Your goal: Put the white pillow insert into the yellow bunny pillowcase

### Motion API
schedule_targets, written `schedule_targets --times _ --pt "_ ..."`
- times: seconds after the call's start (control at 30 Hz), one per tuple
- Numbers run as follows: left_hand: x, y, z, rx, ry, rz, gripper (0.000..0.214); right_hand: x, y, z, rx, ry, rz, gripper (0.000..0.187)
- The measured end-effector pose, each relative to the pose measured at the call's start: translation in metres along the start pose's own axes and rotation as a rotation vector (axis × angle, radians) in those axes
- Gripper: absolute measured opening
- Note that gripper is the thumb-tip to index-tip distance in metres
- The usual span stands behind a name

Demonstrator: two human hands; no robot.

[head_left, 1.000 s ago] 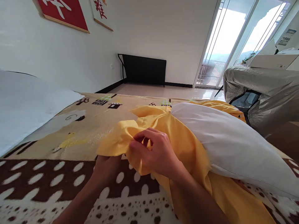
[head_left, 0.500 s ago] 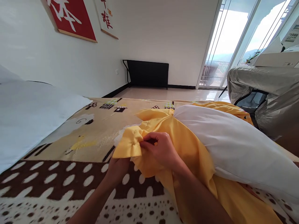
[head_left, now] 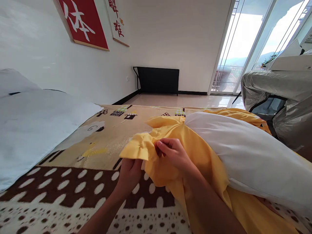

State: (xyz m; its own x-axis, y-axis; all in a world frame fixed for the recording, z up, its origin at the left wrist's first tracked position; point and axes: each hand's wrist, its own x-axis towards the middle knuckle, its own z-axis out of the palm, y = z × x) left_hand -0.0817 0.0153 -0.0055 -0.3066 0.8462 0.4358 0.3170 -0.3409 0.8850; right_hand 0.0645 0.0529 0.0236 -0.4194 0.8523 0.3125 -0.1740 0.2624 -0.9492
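Head view: patterned blanket [head_left: 73, 182], white wall [head_left: 36, 58].

Bed [head_left: 80, 182] under patterned blanket.
Lying directly on it: yellow cover [head_left: 200, 156] bunched at centre, white pillow [head_left: 246, 156] resting partly on the cover, second pillow [head_left: 31, 123] at left.
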Motion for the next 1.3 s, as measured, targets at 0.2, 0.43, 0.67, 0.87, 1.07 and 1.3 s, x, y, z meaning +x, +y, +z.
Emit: schedule_targets --times 0.2,0.43,0.67,0.87,1.07,1.3 --pt "-0.001 -0.008 -0.002 0.061 -0.089 -0.054 0.032 0.000 0.005 -0.001 -0.146 0.131 0.086 0.021" --pt "0.001 -0.005 -0.002 0.236 -0.207 0.102 0.024 -0.003 0.003 0.002 -0.339 0.119 -0.040 0.010" --pt "0.003 0.011 -0.009 0.206 -0.281 0.145 0.018 0.001 0.007 0.000 -0.314 0.151 -0.100 0.013" --pt "0.004 0.013 -0.009 0.168 -0.197 0.162 0.024 0.001 0.005 0.000 -0.235 0.165 -0.054 0.017" --pt "-0.001 0.017 -0.009 -0.047 -0.160 0.015 0.027 -0.004 -0.003 0.003 -0.320 0.083 -0.123 0.012" --pt "0.001 0.033 -0.008 0.080 -0.178 -0.038 0.018 -0.009 -0.006 0.005 -0.611 0.062 -0.291 0.014"
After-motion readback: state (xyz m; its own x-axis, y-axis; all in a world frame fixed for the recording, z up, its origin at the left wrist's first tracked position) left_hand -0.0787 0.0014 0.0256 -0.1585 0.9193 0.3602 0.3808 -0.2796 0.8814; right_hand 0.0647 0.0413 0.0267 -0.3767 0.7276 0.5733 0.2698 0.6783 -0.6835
